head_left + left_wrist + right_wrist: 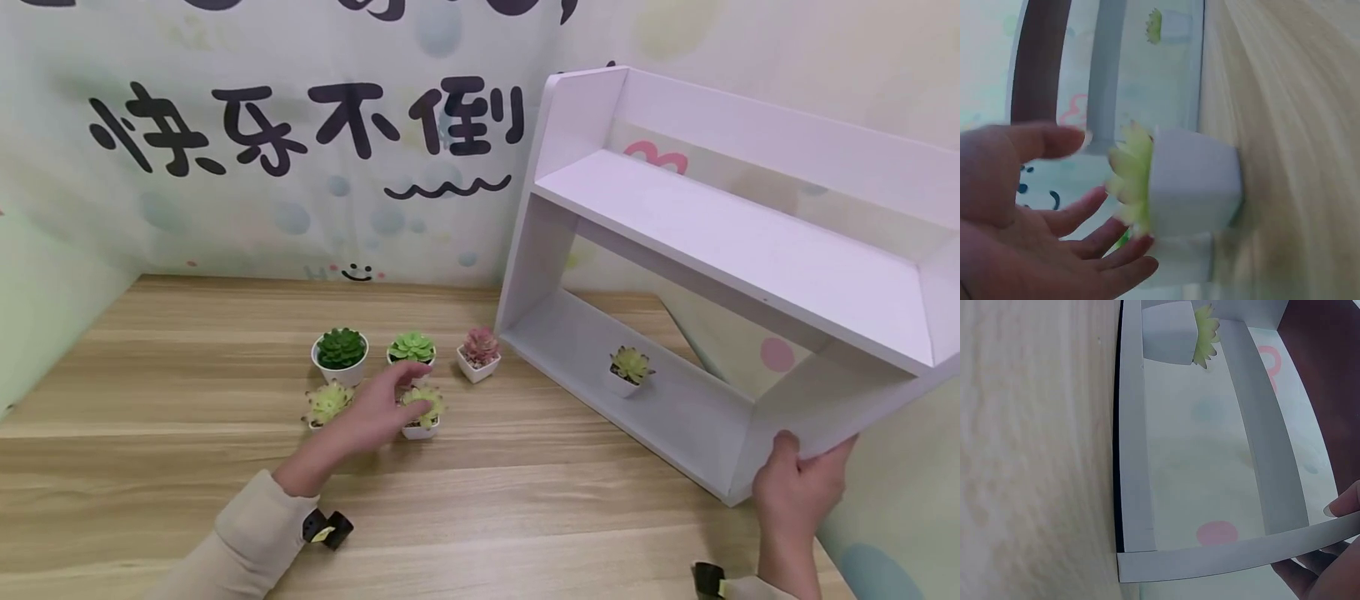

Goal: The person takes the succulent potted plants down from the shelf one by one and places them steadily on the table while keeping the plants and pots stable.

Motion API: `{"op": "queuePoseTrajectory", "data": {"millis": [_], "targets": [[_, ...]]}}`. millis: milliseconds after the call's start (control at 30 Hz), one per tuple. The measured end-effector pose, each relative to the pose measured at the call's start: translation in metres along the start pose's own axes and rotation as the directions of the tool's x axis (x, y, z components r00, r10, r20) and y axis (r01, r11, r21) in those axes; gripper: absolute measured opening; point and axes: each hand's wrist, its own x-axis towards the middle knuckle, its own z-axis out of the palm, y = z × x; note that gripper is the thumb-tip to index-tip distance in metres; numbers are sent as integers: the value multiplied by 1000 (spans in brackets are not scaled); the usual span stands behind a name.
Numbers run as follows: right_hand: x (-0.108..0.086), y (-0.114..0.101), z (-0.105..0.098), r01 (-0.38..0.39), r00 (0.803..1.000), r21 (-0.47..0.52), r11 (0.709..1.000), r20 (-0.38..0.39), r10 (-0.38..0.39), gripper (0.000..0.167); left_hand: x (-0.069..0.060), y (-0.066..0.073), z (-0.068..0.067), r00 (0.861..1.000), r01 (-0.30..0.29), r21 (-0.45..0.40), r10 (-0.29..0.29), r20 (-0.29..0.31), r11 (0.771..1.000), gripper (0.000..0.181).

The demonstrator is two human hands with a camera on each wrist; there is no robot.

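My left hand [382, 406] reaches over a pale green succulent in a white pot [422, 429]. In the left wrist view, the fingers and thumb are spread around its leaves [1132, 175] without closing on it. At the right, a white two-tier shelf [735, 233] stands at an angle on the table. My right hand [802, 483] grips the lower part of its right side panel, thumb on the inner face and fingers behind. On the shelf's bottom board sits another potted succulent [630, 368], yellow-green with dark tips.
Behind my left hand stand a dark green succulent [341, 348], a light green one [412, 347] and a reddish one [480, 346]. A yellow-green succulent [328, 404] is partly hidden by my left wrist. The wooden table [187, 375] meets a printed wall cloth [262, 225].
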Motion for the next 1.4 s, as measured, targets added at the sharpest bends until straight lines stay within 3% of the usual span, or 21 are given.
{"op": "queuePoseTrajectory", "data": {"millis": [167, 433, 567, 733, 933, 1200, 1400], "targets": [[0, -1, -1, -4, 1000, -8, 1000, 0, 4, 58, 0, 14, 4, 995, -21, 80, 28, -92, 997, 41], [2, -2, -2, 6, 1000, -17, 1000, -8, -6, 57, 6, 36, 28, 983, -99, 111, 114, -144, 989, 35], [3, -1, -3, -5, 1000, -29, 1000, -8, 5, 58, 12, 49, 47, 978, -154, 95, 165, -128, 983, 33], [1, 2, -2, -29, 1000, -27, 999, -5, 29, 59, 22, 67, 69, 971, -232, 64, 235, -52, 971, 34], [-1, 3, 1, -8, 1000, -20, 1000, -4, 8, 53, 44, 79, 95, 956, -293, 4, 293, 22, 956, 41], [0, 2, 1, 23, 1000, -32, 999, -12, -24, 48, 73, 87, 129, 958, -284, -161, 287, -1, 945, 50], [-1, 1, 1, 35, 999, -33, 999, -10, -36, 46, 89, 97, 157, 964, -264, -150, 267, 4, 953, 62]]}}
